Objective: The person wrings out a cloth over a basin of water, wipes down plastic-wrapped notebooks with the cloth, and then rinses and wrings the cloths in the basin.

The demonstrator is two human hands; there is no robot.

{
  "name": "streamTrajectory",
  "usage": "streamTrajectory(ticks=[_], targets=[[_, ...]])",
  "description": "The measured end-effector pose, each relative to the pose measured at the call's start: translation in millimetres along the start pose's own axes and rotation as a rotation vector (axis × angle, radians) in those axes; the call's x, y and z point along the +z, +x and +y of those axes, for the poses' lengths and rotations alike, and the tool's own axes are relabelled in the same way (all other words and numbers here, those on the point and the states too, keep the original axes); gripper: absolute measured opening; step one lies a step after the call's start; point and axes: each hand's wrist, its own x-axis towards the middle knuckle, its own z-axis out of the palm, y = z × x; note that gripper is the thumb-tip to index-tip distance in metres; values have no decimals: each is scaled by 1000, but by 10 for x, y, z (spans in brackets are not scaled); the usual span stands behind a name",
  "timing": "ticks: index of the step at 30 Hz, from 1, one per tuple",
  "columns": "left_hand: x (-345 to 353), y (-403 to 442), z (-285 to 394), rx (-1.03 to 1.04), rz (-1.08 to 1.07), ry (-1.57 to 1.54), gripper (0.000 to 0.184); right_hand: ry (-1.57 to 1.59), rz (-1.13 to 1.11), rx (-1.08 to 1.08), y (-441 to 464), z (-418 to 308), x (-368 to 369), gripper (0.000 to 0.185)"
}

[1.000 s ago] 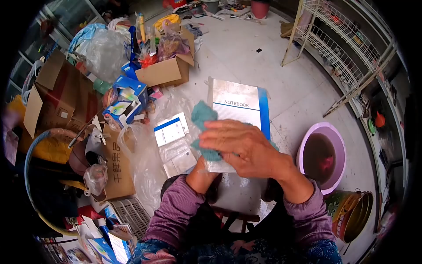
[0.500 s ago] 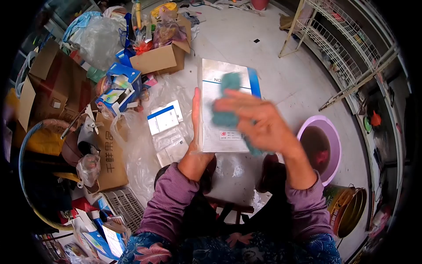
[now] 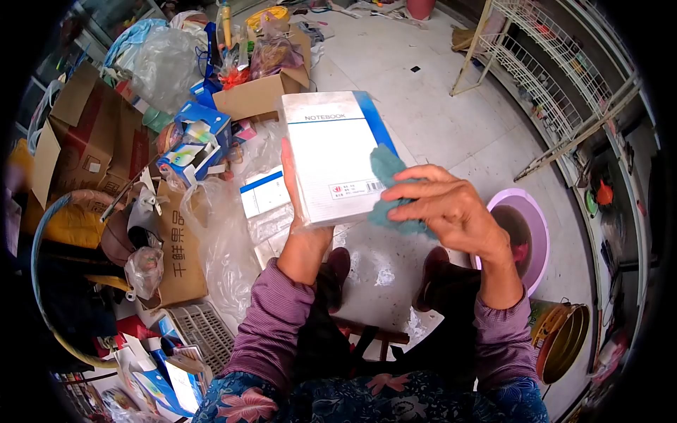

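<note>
A plastic-wrapped pack of notebooks (image 3: pixel 328 151), white with a blue band and the word NOTEBOOK on its cover, is held up over the floor. My left hand (image 3: pixel 302 201) grips it from below and along its left side; some of its fingers are hidden behind the pack. In my right hand (image 3: pixel 451 208) is a bunched green cloth (image 3: pixel 389 187), pinched between the fingers. The cloth touches the pack's lower right corner and edge. Beneath, to the left, more white-and-blue notebooks (image 3: pixel 264 192) lie on clear plastic sheeting (image 3: pixel 218 247).
A purple basin (image 3: pixel 541 247) of murky water stands at my right, beside a metal tin (image 3: pixel 564 331). Cardboard boxes (image 3: pixel 257 97) and clutter crowd the left, near a grey plastic basket (image 3: pixel 204 331). A white wire rack (image 3: pixel 550 77) stands at the upper right.
The pack has shifted left and tilted, uncovering its printed title. My right hand has moved with the cloth from the middle of the cover down and right to the corner.
</note>
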Motion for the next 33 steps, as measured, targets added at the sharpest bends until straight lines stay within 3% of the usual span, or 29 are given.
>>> streamTrajectory(ticks=[5, 7, 9, 10, 16, 18, 20, 21, 23, 24, 29, 31, 33], targets=[[-286, 218, 5, 38, 52, -141, 57, 19, 250, 101, 15, 92, -127, 44], [-417, 346, 4, 3, 51, -212, 56, -283, 530, -36, 114, 2, -24, 40], [-456, 374, -21, -33, -2, -163, 55, -388, 413, -228, 196, -241, 198, 33], [-446, 352, -48, -49, -10, -164, 55, -382, 388, -325, 234, -271, 381, 38], [-480, 286, -4, 6, 28, -192, 57, -524, 331, -291, 90, -6, 431, 41], [-509, 287, 81, 44, 32, -206, 58, -537, 434, -208, -51, 164, 260, 39], [-503, 255, 139, 63, 23, -218, 58, -402, 643, 136, -136, 197, 163, 32], [-501, 258, 134, 65, 17, -219, 58, -403, 643, 137, -139, 201, 125, 32], [-440, 224, 119, 55, -3, -220, 59, 940, 869, 568, -94, 185, -7, 25], [-399, 212, 85, 44, -16, -225, 59, 1129, 863, 561, -44, 182, -10, 24], [-124, 41, -50, -42, -111, -224, 61, 1239, 681, 595, 43, 294, 159, 44], [-51, -3, -90, -97, -151, -217, 62, 1173, 440, 670, 1, 290, 180, 53], [-9, -8, -106, -153, -190, -195, 62, 1157, 444, 726, -52, 326, 202, 57]])
